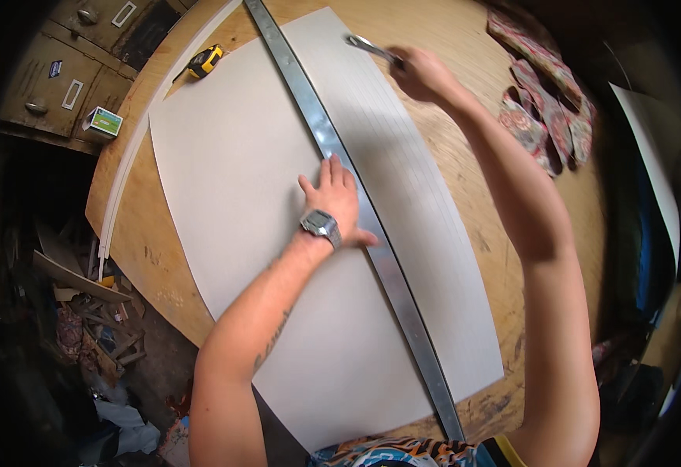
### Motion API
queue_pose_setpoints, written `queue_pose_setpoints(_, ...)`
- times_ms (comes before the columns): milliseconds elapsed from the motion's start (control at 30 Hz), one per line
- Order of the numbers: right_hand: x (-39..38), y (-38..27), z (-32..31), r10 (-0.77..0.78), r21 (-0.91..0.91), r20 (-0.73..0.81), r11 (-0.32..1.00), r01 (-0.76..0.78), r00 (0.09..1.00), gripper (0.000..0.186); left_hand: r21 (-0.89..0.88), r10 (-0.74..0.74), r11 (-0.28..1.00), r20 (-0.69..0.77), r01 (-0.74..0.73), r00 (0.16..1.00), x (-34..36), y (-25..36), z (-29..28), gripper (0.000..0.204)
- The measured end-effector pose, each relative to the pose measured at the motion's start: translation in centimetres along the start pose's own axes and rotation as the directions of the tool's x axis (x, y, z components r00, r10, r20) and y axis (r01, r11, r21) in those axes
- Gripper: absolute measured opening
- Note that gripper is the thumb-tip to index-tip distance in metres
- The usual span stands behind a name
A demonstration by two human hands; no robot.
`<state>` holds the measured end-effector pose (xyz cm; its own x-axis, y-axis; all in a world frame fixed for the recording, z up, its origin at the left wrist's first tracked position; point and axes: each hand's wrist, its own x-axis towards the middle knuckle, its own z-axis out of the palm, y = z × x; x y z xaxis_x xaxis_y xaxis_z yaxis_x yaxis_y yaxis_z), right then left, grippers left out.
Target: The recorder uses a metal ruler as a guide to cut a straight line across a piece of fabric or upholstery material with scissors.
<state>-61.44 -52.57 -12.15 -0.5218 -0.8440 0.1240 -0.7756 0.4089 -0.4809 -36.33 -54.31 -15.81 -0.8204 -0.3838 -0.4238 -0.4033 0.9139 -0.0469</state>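
Note:
A large white sheet (pixel 231 163) with faint parallel lines along its right part lies on the wooden table. Across it, from top to bottom, runs a long metal straightedge (pixel 402 288). My left hand (pixel 332 198) lies flat with fingers spread, its fingertips and thumb on the straightedge and the palm beside it over the sheet. Above the sheet's far right edge, my right hand (pixel 426 75) is closed round a slim silver hand tool (pixel 367 47). The tool's rounded end points to the far left; its exact kind does not show clearly.
A yellow and black tape measure (pixel 205 61) rests beside a pale strip (pixel 126 167) along the table's left edge. Patterned cloth (pixel 543 109) lies at the far right. Metal drawers (pixel 44 86) with a small green and white box (pixel 103 122) stand left; scraps (pixel 99 335) litter the floor.

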Motion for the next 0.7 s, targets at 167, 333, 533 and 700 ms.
queue_pose_setpoints(167,14.9,-0.6,6.6,-0.184,-0.082,-0.090,0.981,0.176,0.979,0.021,0.011,0.022,1.000,0.024,-0.023,0.999,0.7,0.6,-1.6,0.127)
queue_pose_setpoints(333,21.3,-3.1,11.0,-0.095,-0.187,-0.038,0.979,0.086,0.995,0.024,0.028,0.047,0.999,-0.003,-0.047,0.999,1.5,0.0,-0.1,0.121)
queue_pose_setpoints(533,24.1,-4.6,12.8,-0.065,-0.241,-0.014,0.969,0.060,0.998,0.029,-0.074,0.077,0.993,-0.125,-0.086,0.989,1.2,-0.6,1.1,0.120)
queue_pose_setpoints(700,23.2,-4.8,13.1,-0.076,-0.284,0.075,0.954,0.094,0.994,0.030,-0.144,0.095,0.983,-0.145,-0.116,0.985,0.9,-1.0,0.8,0.117)
